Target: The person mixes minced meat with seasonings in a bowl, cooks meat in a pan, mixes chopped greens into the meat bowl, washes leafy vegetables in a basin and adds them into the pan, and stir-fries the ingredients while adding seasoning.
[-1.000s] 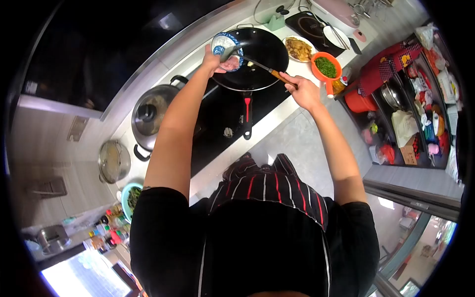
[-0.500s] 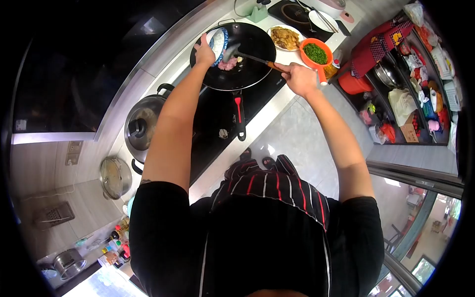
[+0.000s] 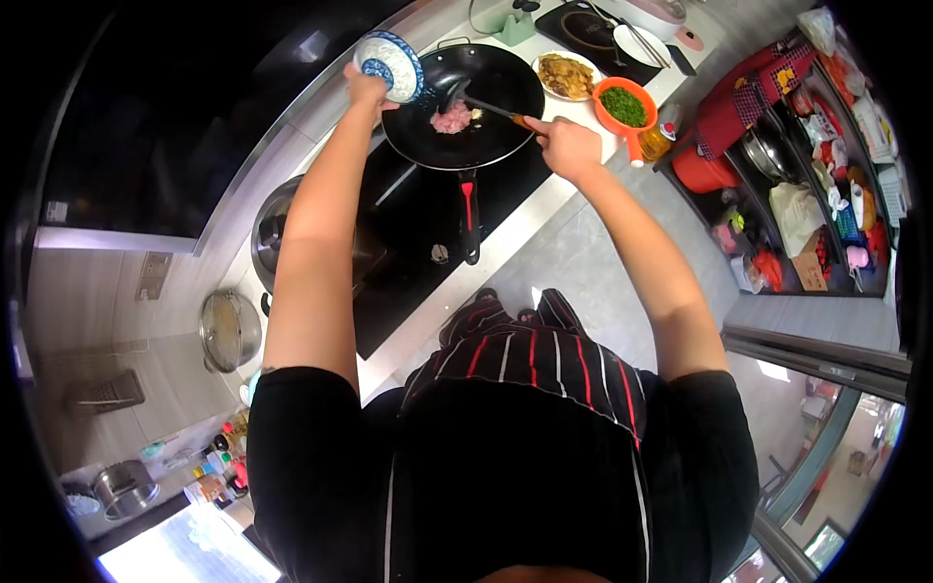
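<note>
My left hand [image 3: 366, 89] grips a blue-and-white bowl [image 3: 397, 60], tilted beside the left rim of a black frying pan [image 3: 505, 78]. The bowl's patterned underside faces me; its inside is hidden. In my right hand [image 3: 570, 146], closed around the handle, is a spatula [image 3: 496, 109] with a dark shaft. Its blade reaches into the pan, next to a small heap of pink minced meat [image 3: 450, 119] with a few pale bits at its right side. The pan sits on the black hob, its red-and-black handle pointing towards me.
Right of the pan stand a plate of browned food [image 3: 566, 76] and an orange strainer [image 3: 641, 146] of chopped greens [image 3: 623, 106]. A lidded pot [image 3: 267, 233] is left of the hob, partly behind my left arm. Shelves with a red bucket [image 3: 702, 170] stand at the right.
My left hand has moved left and up from over the pan, turning the bowl so its underside shows. My right hand has shifted slightly left with the spatula.
</note>
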`<state>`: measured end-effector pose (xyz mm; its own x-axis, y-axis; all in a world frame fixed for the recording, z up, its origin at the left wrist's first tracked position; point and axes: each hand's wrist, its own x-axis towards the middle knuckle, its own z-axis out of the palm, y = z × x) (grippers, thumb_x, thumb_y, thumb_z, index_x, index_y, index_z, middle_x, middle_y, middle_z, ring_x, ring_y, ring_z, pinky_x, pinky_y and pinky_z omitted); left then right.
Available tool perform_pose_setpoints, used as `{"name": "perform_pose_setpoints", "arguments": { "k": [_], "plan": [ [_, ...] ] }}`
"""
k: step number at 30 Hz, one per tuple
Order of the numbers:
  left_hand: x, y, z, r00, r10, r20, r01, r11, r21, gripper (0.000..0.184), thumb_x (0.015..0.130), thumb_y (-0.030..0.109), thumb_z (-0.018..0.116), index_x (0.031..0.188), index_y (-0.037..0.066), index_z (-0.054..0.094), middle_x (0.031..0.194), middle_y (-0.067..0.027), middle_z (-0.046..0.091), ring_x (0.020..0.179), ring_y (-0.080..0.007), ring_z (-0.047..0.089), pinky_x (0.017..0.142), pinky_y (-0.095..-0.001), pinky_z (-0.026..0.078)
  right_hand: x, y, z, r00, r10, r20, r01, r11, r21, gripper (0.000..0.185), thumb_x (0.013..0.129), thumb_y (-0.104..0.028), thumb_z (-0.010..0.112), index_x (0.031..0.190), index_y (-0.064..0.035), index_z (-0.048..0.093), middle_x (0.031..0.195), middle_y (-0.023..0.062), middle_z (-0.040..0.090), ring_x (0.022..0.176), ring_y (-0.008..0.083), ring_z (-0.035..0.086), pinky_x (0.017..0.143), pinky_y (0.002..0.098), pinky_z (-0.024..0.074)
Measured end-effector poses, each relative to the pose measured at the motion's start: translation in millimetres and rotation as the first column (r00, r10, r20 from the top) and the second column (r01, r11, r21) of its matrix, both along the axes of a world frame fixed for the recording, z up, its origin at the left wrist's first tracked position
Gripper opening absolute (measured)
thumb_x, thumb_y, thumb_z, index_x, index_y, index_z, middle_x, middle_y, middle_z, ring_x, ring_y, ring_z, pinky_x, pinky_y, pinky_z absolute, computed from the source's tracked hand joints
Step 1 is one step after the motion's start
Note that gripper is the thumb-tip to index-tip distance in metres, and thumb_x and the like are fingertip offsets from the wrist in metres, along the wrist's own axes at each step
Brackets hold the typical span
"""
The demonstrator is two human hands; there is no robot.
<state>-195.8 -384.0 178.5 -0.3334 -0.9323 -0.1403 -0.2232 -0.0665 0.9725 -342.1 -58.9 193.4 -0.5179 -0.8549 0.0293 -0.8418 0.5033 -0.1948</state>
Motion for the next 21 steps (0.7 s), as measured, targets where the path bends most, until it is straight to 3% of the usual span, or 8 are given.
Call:
{"name": "perform_pose_setpoints", "arguments": {
  "k": [2,5,6,10,14,17,19,21],
  "plan": [
    [16.4,20.9,28.5,0.983,0.056,-0.177,-0.038,0.993,0.107,0.054,0.082,-0.011,0.038,0.126,0.014,0.018,0.130,-0.0268,0.038,0.101,-0.0481,0.057,0.060,-0.0650,0.054,4.8,-14.8,-3.5,0.999,0.035,0.018,-0.035,0.999,0.033,0.040,0.088,-0.023,0.052,0.125,-0.0372,0.055,0.099,0.0049,0.063,0.092,0.0227,0.064,0.074,0.0368,0.0517],
    [44.4,20.8,38.2,0.905,0.156,-0.396,-0.017,0.943,0.333,0.057,0.081,-0.017,0.030,0.134,0.005,0.029,0.132,-0.0246,0.039,0.109,-0.0497,0.052,0.081,-0.0737,0.045,2.0,-30.4,-21.8,0.995,0.090,-0.035,-0.089,0.996,0.023,0.040,0.088,-0.024,0.053,0.126,-0.0371,0.055,0.095,0.0055,0.063,0.089,0.0234,0.064,0.071,0.0373,0.0518],
    [56.0,27.9,42.0,0.873,0.135,-0.468,0.036,0.941,0.338,0.053,0.081,-0.016,0.027,0.131,0.000,0.034,0.131,-0.0247,0.040,0.112,-0.0495,0.049,0.085,-0.0722,0.044,-0.6,-30.4,-20.9,0.993,0.109,-0.045,-0.106,0.992,0.073,0.040,0.088,-0.024,0.052,0.126,-0.0371,0.055,0.098,0.0048,0.064,0.092,0.0221,0.064,0.073,0.0368,0.0519],
    [90.6,50.1,47.4,0.779,0.160,-0.606,0.115,0.914,0.388,0.053,0.081,-0.014,0.025,0.132,-0.003,0.028,0.133,-0.0277,0.036,0.117,-0.0502,0.045,0.087,-0.0723,0.043,-20.6,-18.3,-21.0,0.995,0.097,0.007,-0.097,0.988,0.120,0.040,0.089,-0.026,0.052,0.127,-0.0377,0.054,0.104,0.0057,0.066,0.095,0.0231,0.064,0.077,0.0378,0.0507],
    [116.8,103.9,69.1,0.695,0.365,-0.619,0.077,0.818,0.569,0.054,0.080,-0.015,0.026,0.133,-0.006,0.021,0.134,-0.0277,0.032,0.121,-0.0496,0.039,0.095,-0.0687,0.041,-26.5,-22.8,-18.2,0.994,0.010,0.107,-0.020,0.996,0.090,0.041,0.091,-0.028,0.048,0.131,-0.0358,0.050,0.108,0.0077,0.065,0.098,0.0263,0.063,0.080,0.0405,0.0498],
    [143.0,156.1,75.6,0.647,0.389,-0.656,0.035,0.844,0.535,0.051,0.079,-0.011,0.028,0.129,-0.010,0.028,0.128,-0.0299,0.041,0.116,-0.0513,0.044,0.091,-0.0681,0.043,-32.7,-34.2,-41.6,0.993,0.062,0.099,-0.067,0.997,0.041,0.045,0.089,-0.022,0.045,0.132,-0.0323,0.047,0.111,0.0076,0.063,0.104,0.0257,0.060,0.083,0.0417,0.0492],
    [174.8,181.6,64.4,0.581,0.373,-0.724,0.119,0.840,0.529,0.049,0.079,-0.010,0.033,0.129,-0.010,0.029,0.128,-0.0293,0.041,0.116,-0.0509,0.045,0.092,-0.0674,0.043,-31.3,-32.3,-48.3,0.986,0.093,0.139,-0.096,0.995,0.015,0.048,0.086,-0.017,0.043,0.131,-0.0332,0.046,0.112,0.0098,0.063,0.106,0.0289,0.059,0.086,0.0438,0.0480],
    [199.7,235.6,78.5,0.576,0.356,-0.736,0.032,0.890,0.456,0.050,0.079,-0.010,0.035,0.128,-0.009,0.030,0.128,-0.0285,0.042,0.117,-0.0492,0.046,0.093,-0.0680,0.042,-31.5,-28.6,-58.4,0.981,0.124,0.147,-0.127,0.992,0.010,0.051,0.084,-0.016,0.044,0.132,-0.0359,0.044,0.114,0.0111,0.063,0.105,0.0317,0.060,0.085,0.0460,0.0482]
  ]
}}
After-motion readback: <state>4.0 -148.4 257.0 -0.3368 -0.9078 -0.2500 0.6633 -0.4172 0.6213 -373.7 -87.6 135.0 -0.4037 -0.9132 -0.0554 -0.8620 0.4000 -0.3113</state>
